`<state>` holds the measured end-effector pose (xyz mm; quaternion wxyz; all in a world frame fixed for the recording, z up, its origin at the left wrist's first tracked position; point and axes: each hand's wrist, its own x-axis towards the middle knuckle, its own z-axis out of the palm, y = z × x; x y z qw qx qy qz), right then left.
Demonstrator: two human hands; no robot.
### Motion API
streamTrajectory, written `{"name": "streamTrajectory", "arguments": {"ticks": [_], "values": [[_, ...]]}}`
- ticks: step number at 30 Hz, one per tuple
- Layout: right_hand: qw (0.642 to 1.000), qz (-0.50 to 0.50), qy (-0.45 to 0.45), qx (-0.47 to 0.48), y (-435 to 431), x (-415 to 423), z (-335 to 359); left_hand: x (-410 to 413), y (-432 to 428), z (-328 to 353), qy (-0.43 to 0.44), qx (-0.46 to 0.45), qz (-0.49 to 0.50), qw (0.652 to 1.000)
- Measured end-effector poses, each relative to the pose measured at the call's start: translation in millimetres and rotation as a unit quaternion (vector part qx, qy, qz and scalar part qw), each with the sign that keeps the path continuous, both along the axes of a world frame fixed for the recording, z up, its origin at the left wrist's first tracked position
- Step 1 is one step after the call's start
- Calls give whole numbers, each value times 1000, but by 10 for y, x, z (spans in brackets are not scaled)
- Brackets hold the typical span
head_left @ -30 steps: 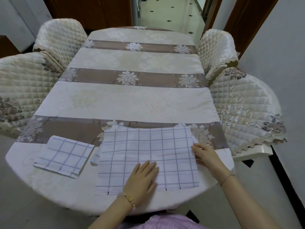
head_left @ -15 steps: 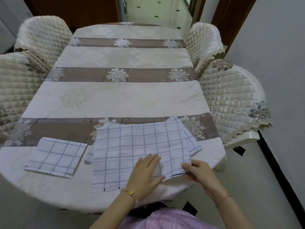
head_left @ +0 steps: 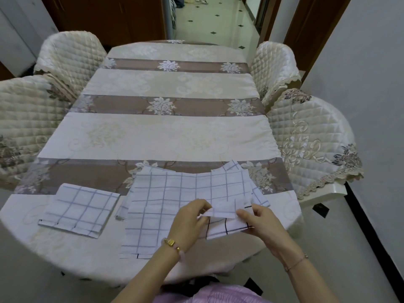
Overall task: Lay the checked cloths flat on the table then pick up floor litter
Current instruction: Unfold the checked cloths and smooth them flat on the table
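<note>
Left hand point(head_left: 188, 221) and right hand point(head_left: 260, 224) each pinching the raised near edge of a checked cloth point(head_left: 175, 197) on the table point(head_left: 153, 136), folded cloth point(head_left: 79, 209) lying flat to the left

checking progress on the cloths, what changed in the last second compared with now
Both hands stopped pressing flat: the left hand and right hand moved to the near right corner of the large checked cloth and pinched it up, folding it back. The folded checked cloth on the left and the table stayed put.
</note>
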<state>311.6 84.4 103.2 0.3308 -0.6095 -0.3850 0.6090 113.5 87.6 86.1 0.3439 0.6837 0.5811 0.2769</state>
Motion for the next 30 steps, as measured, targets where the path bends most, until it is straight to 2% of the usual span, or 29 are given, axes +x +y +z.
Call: {"name": "streamTrajectory", "arguments": {"ticks": [5,11,16,20,24,30], "values": [[999,14,24,15,158,220,122,-265,302,308,-52,10,81,995],[994,-76,67,40,556,386,200,-771,744,501,-133,4,195,972],[989,-107,96,42,1060,436,288,-1151,978,637,-170,-6,254,952],[989,-105,92,48,1517,415,289,-1424,1136,643,-176,-16,286,942],[991,-106,70,35,1878,240,248,-1660,1317,528,-142,-29,302,942],[994,-47,85,-57,1859,-74,-45,-1948,1524,178,-166,-87,341,921]]}}
